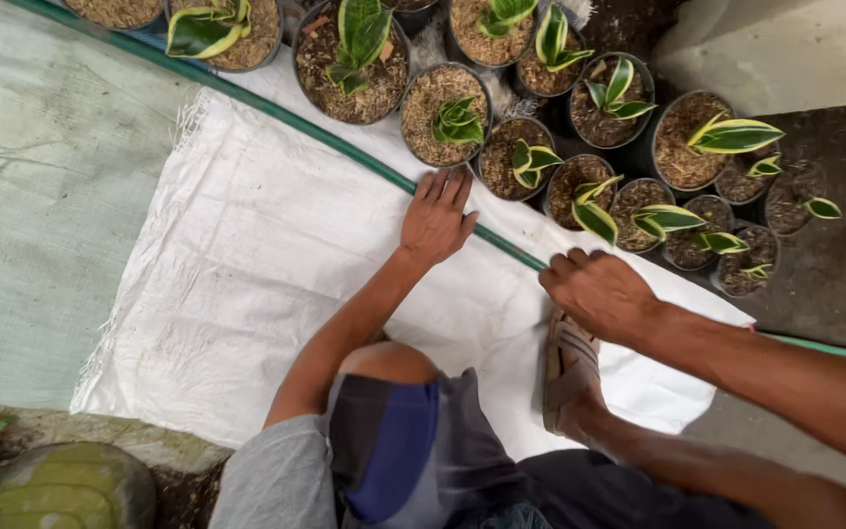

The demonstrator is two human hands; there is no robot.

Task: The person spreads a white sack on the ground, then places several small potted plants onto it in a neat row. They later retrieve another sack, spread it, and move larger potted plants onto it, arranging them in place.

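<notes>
My left hand lies flat, fingers apart, on a white woven sack spread on the ground, its fingertips at the green hose and just below a black pot with a small green plant. My right hand rests with fingers curled at the sack's far edge, on or beside the hose; whether it grips anything is unclear. It is close to a pot with a yellow-edged plant. My sandalled foot stands on the sack below the right hand.
Several black pots of husk-filled soil with green and yellow plants crowd the top, such as one at the right. A green tarp lies left. A mossy stone sits bottom left. A pale concrete slab is top right.
</notes>
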